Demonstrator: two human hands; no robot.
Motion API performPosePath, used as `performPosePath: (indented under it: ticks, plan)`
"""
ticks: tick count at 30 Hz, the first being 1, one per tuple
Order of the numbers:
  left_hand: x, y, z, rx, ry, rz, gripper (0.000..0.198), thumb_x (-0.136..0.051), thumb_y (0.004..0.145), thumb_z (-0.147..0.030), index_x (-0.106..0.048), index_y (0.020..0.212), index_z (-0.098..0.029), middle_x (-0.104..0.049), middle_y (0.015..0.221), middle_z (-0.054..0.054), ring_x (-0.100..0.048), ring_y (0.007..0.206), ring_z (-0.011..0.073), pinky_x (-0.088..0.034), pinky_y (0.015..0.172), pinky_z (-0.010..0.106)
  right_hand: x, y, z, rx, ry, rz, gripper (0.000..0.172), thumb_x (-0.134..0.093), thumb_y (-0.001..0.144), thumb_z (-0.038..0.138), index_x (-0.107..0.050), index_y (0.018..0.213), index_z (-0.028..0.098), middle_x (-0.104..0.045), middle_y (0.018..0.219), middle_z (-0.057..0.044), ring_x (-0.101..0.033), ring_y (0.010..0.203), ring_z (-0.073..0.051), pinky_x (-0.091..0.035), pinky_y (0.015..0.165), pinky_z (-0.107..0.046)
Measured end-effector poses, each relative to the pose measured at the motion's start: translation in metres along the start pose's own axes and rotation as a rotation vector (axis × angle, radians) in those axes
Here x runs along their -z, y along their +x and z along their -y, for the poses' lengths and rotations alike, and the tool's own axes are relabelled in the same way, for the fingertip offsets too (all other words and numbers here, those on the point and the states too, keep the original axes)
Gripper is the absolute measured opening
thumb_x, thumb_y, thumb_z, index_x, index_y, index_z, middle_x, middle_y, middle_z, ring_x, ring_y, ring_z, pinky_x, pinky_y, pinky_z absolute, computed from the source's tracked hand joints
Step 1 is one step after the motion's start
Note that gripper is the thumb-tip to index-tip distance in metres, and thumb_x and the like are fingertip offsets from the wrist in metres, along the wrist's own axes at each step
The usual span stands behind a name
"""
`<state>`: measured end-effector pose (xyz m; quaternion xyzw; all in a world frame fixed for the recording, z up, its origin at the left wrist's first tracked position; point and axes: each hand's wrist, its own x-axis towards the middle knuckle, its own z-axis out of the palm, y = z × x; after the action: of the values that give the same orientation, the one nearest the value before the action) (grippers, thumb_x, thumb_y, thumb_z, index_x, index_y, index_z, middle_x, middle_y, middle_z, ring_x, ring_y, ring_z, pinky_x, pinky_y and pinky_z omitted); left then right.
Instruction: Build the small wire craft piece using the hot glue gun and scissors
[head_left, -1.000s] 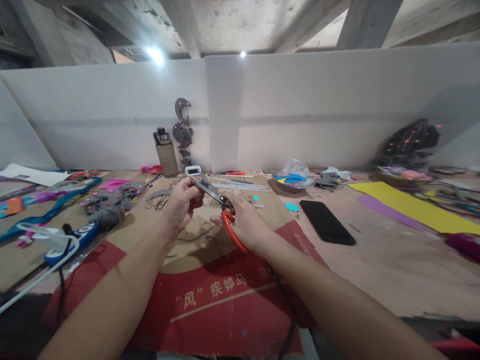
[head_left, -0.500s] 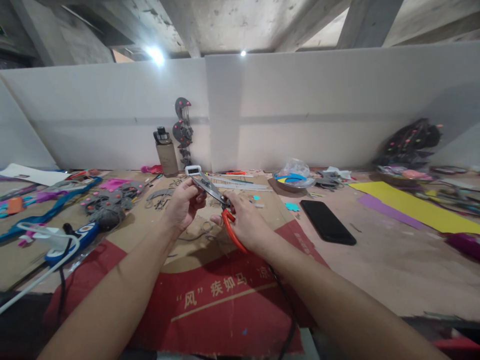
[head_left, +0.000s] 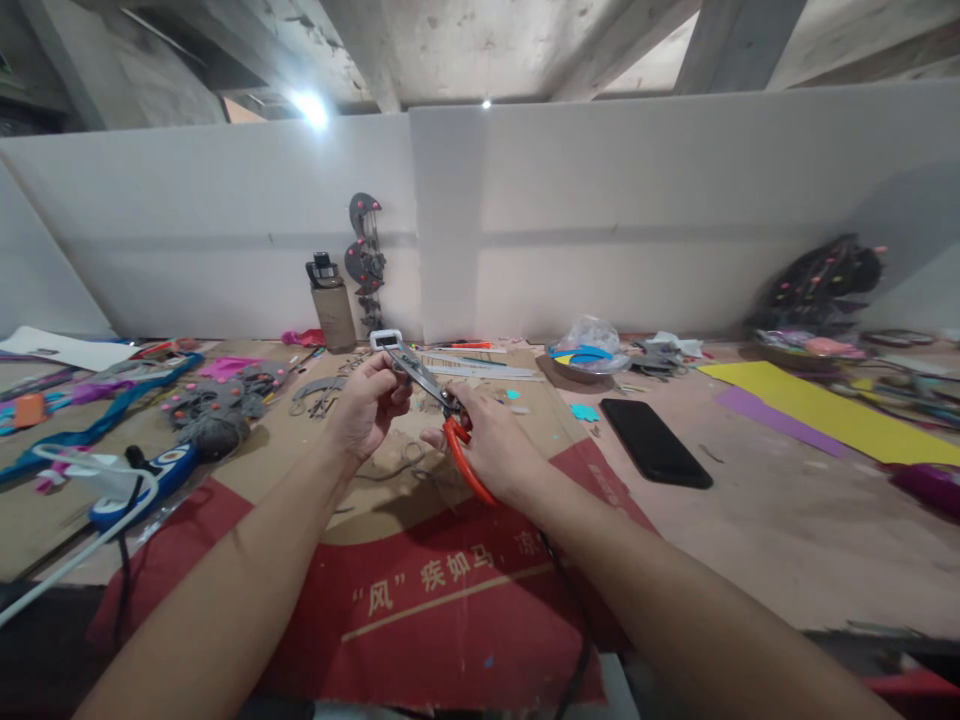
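Note:
My right hand (head_left: pixel 491 440) is wrapped round the red-handled scissors (head_left: pixel 471 470), whose metal blades slant up and left toward my other hand. Thumb and fingers of my left hand (head_left: pixel 369 405) are closed in a pinch beside the blade tips. Some small dark grey bits show there, too small to name. Both hands are above a cardboard sheet (head_left: pixel 442 640) with a red printed front part. A grey cord (head_left: pixel 397 472) lies on it below the hands, along with small grey scraps.
A black phone (head_left: pixel 654 443) lies to the right, near a bowl (head_left: pixel 585 372) with coloured pieces. At the back stands a bottle (head_left: pixel 332 310). Grey craft pieces with pink pins (head_left: pixel 225 395) and a blue power strip (head_left: pixel 146 490) are on the left. Yellow sheet (head_left: pixel 832 410) far right.
Almost nothing differs. Both hands and the scissors hold nearly the same place; the view has shifted very slightly.

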<state>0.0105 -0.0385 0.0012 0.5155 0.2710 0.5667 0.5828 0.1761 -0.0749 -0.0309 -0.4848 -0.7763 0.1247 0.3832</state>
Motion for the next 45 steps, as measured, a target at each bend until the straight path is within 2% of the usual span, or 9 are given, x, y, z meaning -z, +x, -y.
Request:
performPosePath:
  ticks: [8, 13, 18, 21, 23, 26, 29, 40, 45]
  plan:
    - [0.000, 0.000, -0.001, 0.000, -0.003, -0.008, 0.017, -0.055, 0.056, -0.009, -0.047, 0.069, -0.016, -0.038, 0.060, -0.006, -0.035, 0.047, 0.0044, -0.021, 0.043, 0.019, 0.002, 0.000, 0.003, -0.005, -0.029, 0.011, 0.047, -0.057, 0.081, 0.052, -0.052, 0.113, 0.018, -0.058, 0.084, -0.006, -0.050, 0.071, -0.016, -0.038, 0.065, -0.027]
    - [0.001, 0.000, -0.001, 0.022, -0.028, -0.008, 0.017, -0.057, 0.057, -0.010, -0.048, 0.069, -0.015, -0.039, 0.060, -0.006, -0.035, 0.047, 0.0039, -0.022, 0.043, 0.018, 0.000, 0.001, 0.000, -0.015, 0.001, 0.020, 0.049, -0.059, 0.080, 0.050, -0.051, 0.117, 0.018, -0.058, 0.088, -0.007, -0.051, 0.075, -0.018, -0.040, 0.070, -0.031]
    - [0.002, 0.001, 0.001, 0.025, -0.082, -0.012, 0.016, -0.059, 0.059, -0.011, -0.048, 0.069, -0.015, -0.041, 0.060, -0.006, -0.034, 0.046, 0.0036, -0.022, 0.042, 0.018, -0.008, 0.003, -0.004, 0.008, 0.237, 0.007, 0.050, -0.062, 0.078, 0.042, -0.047, 0.119, 0.017, -0.058, 0.097, -0.007, -0.053, 0.085, -0.018, -0.043, 0.080, -0.034]
    - [0.001, 0.003, 0.004, 0.026, -0.108, -0.038, 0.016, -0.059, 0.059, -0.011, -0.047, 0.069, -0.015, -0.047, 0.063, -0.004, -0.034, 0.046, 0.0031, -0.020, 0.041, 0.017, -0.011, 0.004, -0.005, -0.031, 0.499, -0.043, 0.042, -0.059, 0.080, 0.038, -0.047, 0.116, 0.019, -0.058, 0.086, -0.003, -0.054, 0.076, -0.015, -0.045, 0.074, -0.031]
    - [0.000, 0.002, 0.006, 0.046, -0.104, -0.046, 0.017, -0.060, 0.059, -0.011, -0.047, 0.069, -0.015, -0.049, 0.064, -0.004, -0.034, 0.046, 0.0030, -0.019, 0.041, 0.017, -0.010, 0.005, -0.004, -0.061, 0.651, -0.127, 0.041, -0.060, 0.079, 0.036, -0.046, 0.114, 0.021, -0.058, 0.082, 0.000, -0.054, 0.072, -0.014, -0.045, 0.070, -0.029]
    - [-0.004, 0.001, 0.010, 0.083, -0.062, -0.016, 0.017, -0.062, 0.060, -0.013, -0.048, 0.069, -0.015, -0.051, 0.063, -0.003, -0.034, 0.045, 0.0033, -0.019, 0.041, 0.017, -0.006, 0.007, 0.001, -0.118, 0.775, -0.253, 0.042, -0.064, 0.074, 0.034, -0.047, 0.110, 0.022, -0.058, 0.080, 0.001, -0.055, 0.070, -0.013, -0.046, 0.068, -0.028]
    - [-0.008, -0.002, 0.014, 0.110, -0.004, 0.021, 0.017, -0.064, 0.061, -0.015, -0.049, 0.068, -0.015, -0.048, 0.058, -0.003, -0.035, 0.045, 0.0041, -0.019, 0.041, 0.017, -0.002, 0.008, 0.005, -0.160, 0.861, -0.307, 0.041, -0.065, 0.072, 0.032, -0.047, 0.107, 0.023, -0.057, 0.079, 0.002, -0.054, 0.066, -0.012, -0.045, 0.064, -0.026]
    - [-0.012, -0.004, 0.024, 0.178, 0.067, 0.102, 0.016, -0.062, 0.061, -0.011, -0.049, 0.070, -0.016, -0.040, 0.053, -0.006, -0.031, 0.044, 0.0034, -0.017, 0.042, 0.017, -0.005, 0.007, -0.001, -0.100, 0.837, -0.231, 0.034, -0.058, 0.075, 0.026, -0.046, 0.106, 0.022, -0.054, 0.077, 0.003, -0.048, 0.059, -0.009, -0.041, 0.055, -0.022]
    - [-0.015, -0.005, 0.023, 0.212, 0.004, 0.070, 0.017, -0.063, 0.061, -0.012, -0.048, 0.068, -0.015, -0.038, 0.052, -0.006, -0.030, 0.042, 0.0031, -0.018, 0.040, 0.016, -0.004, 0.007, 0.001, -0.107, 0.795, -0.244, 0.033, -0.056, 0.076, 0.026, -0.046, 0.108, 0.023, -0.052, 0.076, 0.003, -0.045, 0.057, -0.008, -0.040, 0.052, -0.021]
